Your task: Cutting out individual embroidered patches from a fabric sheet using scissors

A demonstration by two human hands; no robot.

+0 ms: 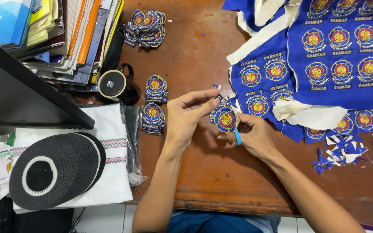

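Observation:
My left hand (185, 116) pinches a round blue embroidered patch (225, 119) by its left edge, holding it over the brown wooden table (203, 172). My right hand (255, 137) grips small scissors with a light blue handle (237, 137), the blades hidden behind the patch. The patch has a red and yellow emblem in its middle. Both hands meet near the table's centre.
Stacks of cut patches (154, 103) lie left of my hands, more at the back (145, 28). Blue cloth with uncut patches (337, 51) covers the right. Blue and white scraps (337, 153), a black mug (116, 85), books (61, 30), a black knitted cap (55, 170) on folded white cloth.

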